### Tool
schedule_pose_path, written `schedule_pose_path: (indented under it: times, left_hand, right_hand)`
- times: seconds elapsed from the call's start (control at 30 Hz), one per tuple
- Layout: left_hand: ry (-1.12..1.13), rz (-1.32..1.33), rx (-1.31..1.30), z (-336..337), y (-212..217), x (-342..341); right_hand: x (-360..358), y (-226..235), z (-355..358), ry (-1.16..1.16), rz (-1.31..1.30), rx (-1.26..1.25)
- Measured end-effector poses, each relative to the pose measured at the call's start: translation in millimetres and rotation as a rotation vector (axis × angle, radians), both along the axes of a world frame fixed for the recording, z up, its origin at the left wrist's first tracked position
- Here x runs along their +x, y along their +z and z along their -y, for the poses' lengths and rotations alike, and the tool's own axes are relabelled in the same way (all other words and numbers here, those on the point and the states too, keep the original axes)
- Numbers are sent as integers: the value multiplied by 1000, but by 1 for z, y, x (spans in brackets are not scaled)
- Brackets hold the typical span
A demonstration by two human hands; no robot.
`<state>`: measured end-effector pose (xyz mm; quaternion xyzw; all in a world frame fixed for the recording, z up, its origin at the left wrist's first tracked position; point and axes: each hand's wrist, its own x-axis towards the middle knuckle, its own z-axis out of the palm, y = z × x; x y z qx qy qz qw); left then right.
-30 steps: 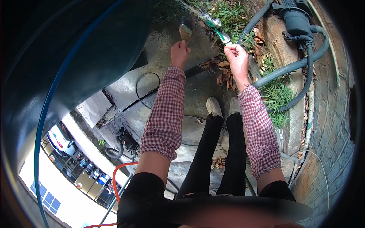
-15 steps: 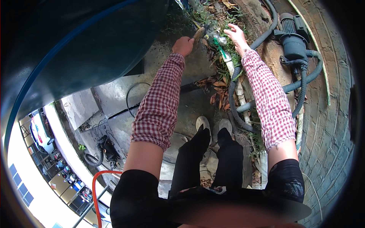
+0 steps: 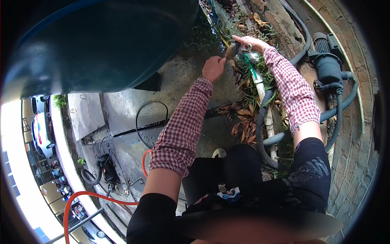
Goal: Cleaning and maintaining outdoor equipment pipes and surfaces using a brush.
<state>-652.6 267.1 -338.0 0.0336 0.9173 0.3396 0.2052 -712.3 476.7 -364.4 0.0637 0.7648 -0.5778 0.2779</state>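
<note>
Left hand (image 3: 213,69): clamped on brown tool (image 3: 230,50), far centre.
Right hand (image 3: 252,42): beside shiny plastic (image 3: 253,58); grip hidden, cannot tell.
White pipe (image 3: 267,114): right of tool; green strip (image 3: 253,73) already at far end, remainder unclear.

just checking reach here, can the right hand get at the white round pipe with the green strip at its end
Probably yes: the right hand is close, and the white pipe looks uncovered near its green-stripped end, though a crumpled, shiny bundle lies between them.
</note>
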Motion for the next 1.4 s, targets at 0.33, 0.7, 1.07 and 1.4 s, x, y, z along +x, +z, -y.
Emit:
schedule_pose_path:
  times: [0.33, 0.7, 1.07, 1.4]
  left_hand:
    - [170, -112, 130, -5, -23, 19]
    - [241, -142, 312, -28, -25, 21]
    - [425, -179, 192, 4, -42, 22]
    - [363, -275, 404, -55, -44, 37]
  right_hand:
    - [-20, -36, 4, 253, -193, -167]
    - [-14, -19, 4, -94, 104, -194]
    - [4, 27, 48, 4, 240, -396]
    - [-39, -29, -37, 295, -23, -162]
